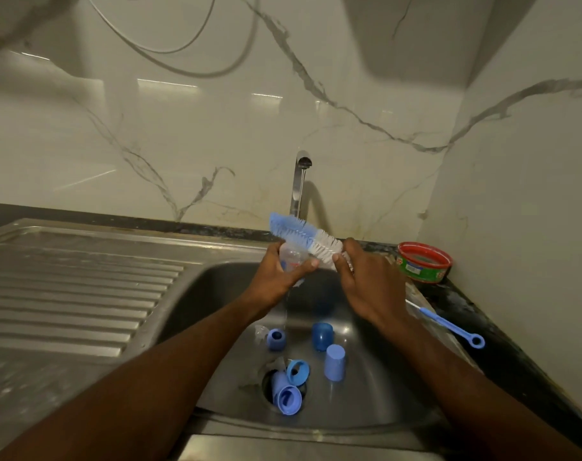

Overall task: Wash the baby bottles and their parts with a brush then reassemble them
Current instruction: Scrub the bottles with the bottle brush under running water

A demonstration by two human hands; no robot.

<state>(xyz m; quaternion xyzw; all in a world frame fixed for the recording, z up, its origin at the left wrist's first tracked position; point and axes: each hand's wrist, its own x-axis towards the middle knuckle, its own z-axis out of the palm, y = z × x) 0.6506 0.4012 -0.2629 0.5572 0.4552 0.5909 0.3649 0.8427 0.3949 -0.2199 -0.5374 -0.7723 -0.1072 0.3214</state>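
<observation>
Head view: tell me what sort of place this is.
Most likely a home kitchen: a steel sink with ribbed drainboard, a running tap, a marble-look backsplash.

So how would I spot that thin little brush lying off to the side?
Start at the steel sink and look to its right rim. The small blue brush lies there alone, below the red-rimmed tub; unlike the big bottle brush, it ends in a ring.
</observation>
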